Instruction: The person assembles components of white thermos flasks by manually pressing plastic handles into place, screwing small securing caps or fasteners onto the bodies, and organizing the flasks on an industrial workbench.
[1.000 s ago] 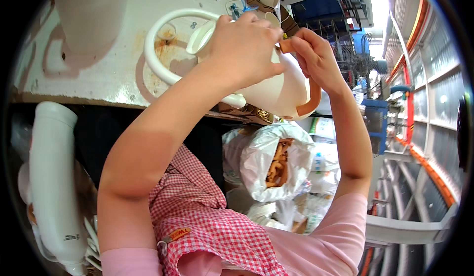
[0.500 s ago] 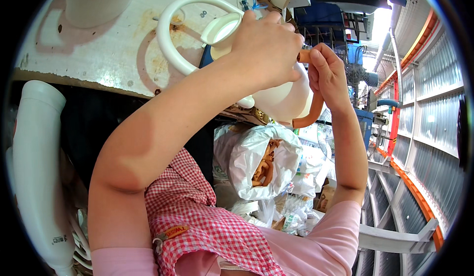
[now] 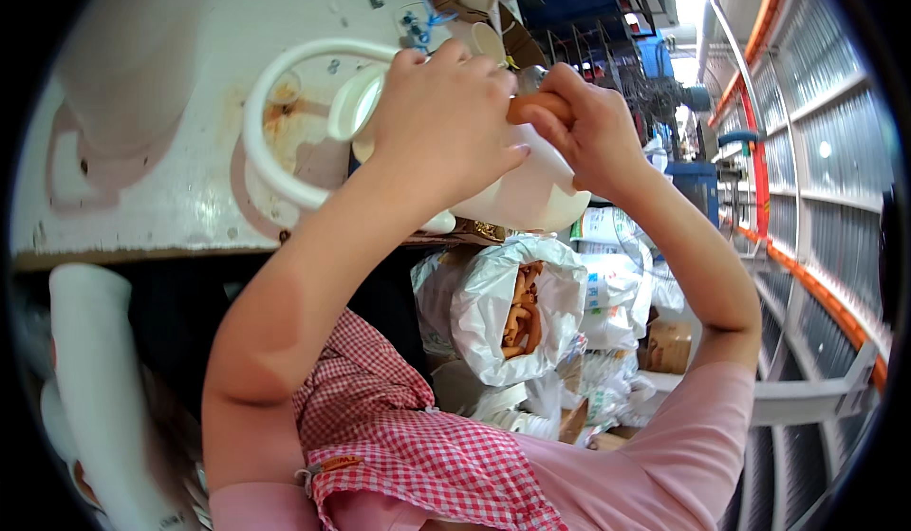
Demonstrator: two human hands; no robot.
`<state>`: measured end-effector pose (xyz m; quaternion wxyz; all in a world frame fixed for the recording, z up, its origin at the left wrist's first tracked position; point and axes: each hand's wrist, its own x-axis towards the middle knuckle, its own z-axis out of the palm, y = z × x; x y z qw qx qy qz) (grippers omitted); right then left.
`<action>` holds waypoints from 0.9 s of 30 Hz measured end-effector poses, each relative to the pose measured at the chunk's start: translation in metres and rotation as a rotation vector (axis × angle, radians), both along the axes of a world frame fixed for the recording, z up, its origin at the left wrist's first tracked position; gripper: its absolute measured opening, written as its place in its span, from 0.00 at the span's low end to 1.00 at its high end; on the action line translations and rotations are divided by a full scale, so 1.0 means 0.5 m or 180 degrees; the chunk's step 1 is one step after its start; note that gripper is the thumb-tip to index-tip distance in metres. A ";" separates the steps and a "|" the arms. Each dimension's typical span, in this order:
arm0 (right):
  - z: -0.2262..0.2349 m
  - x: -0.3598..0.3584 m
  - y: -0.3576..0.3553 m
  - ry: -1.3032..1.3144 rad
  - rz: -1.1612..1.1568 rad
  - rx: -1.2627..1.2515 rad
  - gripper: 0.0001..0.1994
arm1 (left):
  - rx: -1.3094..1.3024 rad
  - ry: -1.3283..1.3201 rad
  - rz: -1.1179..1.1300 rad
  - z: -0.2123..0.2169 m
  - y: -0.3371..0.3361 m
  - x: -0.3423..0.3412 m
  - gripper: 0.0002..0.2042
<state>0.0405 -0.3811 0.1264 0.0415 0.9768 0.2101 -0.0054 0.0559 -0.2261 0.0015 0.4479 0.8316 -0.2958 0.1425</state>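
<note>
Within right fingers (image 3: 567, 82), handle (image 3: 539, 107) less visible

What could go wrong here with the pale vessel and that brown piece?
The vessel seems to lie tilted under the left hand, its rounded end near the table's edge; it might roll or slip if that hand eases off.

The right hand grips the curved brown piece; a slip might drop it toward the open plastic bag.
</note>
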 end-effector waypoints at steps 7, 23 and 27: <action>0.002 0.004 -0.005 0.0140 0.0108 -0.0173 0.16 | -0.0279 -0.0116 0.0052 0.000 -0.009 0.005 0.24; -0.006 0.013 -0.019 0.0047 0.0155 -0.0074 0.16 | -0.0383 -0.0276 0.0042 0.007 -0.015 0.007 0.24; -0.018 0.013 -0.033 -0.0160 0.0047 -0.0174 0.18 | -0.0429 -0.0474 0.0003 0.009 -0.019 0.011 0.24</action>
